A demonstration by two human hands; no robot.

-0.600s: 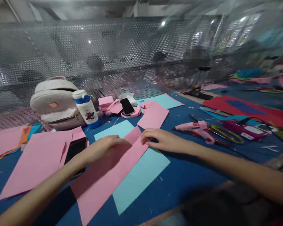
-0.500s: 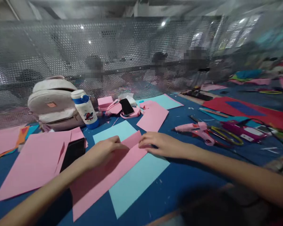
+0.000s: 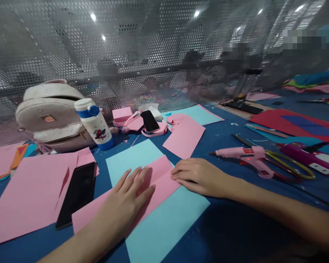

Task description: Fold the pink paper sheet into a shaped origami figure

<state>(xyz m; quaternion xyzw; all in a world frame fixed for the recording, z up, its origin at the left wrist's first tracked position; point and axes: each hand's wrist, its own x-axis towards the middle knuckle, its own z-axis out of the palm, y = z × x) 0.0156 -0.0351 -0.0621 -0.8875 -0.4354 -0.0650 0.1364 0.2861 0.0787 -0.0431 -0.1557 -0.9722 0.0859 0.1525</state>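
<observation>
A folded pink paper strip [image 3: 161, 168] lies slantwise across a light blue paper sheet [image 3: 167, 223] on the blue tabletop. My left hand [image 3: 126, 199] rests flat on the strip, fingers spread and holding nothing. At the strip's far right end, my right hand [image 3: 201, 177] has its fingers together and bent over the edge, thumb tucked below, pinching the paper there. A black smartphone [image 3: 78, 193] lies left of the strip, partly on a larger pink sheet [image 3: 30, 193]. My left forearm hides the near part of the strip.
A pink glue gun [image 3: 244, 153] lies right of my right hand, near scissors [image 3: 293, 164] and a purple power strip [image 3: 309, 157]. Behind stand a white backpack [image 3: 55, 120] and a bottle [image 3: 94, 126], before a perforated metal screen [image 3: 153, 47]. A pink cut-out [image 3: 185, 137] lies ahead.
My left hand has gone from bent fingers near the fold to spread fingers lying flat, nearer to me. My right hand stays at the strip's end. The view has tilted down.
</observation>
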